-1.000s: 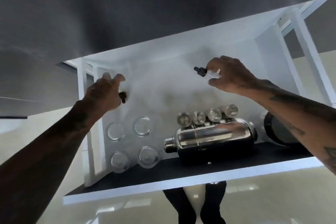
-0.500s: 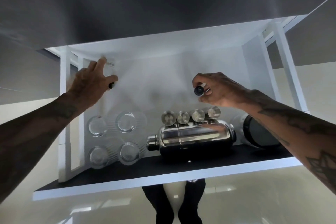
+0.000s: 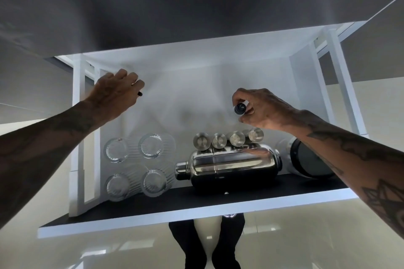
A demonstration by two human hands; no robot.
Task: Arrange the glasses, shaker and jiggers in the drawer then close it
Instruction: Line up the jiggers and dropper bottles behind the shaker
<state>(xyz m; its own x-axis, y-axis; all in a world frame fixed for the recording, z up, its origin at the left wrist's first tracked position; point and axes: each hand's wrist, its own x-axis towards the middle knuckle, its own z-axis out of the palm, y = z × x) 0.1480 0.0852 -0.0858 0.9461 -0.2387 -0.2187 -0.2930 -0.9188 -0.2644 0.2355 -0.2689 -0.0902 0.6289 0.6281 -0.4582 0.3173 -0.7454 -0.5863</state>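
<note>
The white drawer (image 3: 153, 218) stands pulled out below me. Several ribbed glasses (image 3: 153, 145) lie in a block at its left. A chrome shaker (image 3: 229, 164) lies on its side in the middle, with several steel jiggers (image 3: 227, 140) in a row just behind it. My left hand (image 3: 115, 91) is over the drawer's far left corner, closed on a small item that shows only a black tip (image 3: 140, 93). Above the jiggers, my right hand (image 3: 264, 111) pinches a small black-capped bottle (image 3: 240, 108), cap towards me.
A round black-and-white container (image 3: 310, 159) lies at the drawer's right end, partly under my right forearm. A dark counter (image 3: 196, 6) overhangs the drawer's back. My legs and a glossy pale floor (image 3: 306, 236) show below the drawer front.
Both hands have come down towards the drawer floor. The right hand has turned its bottle so the cap faces me, and the left has shifted towards the back left corner.
</note>
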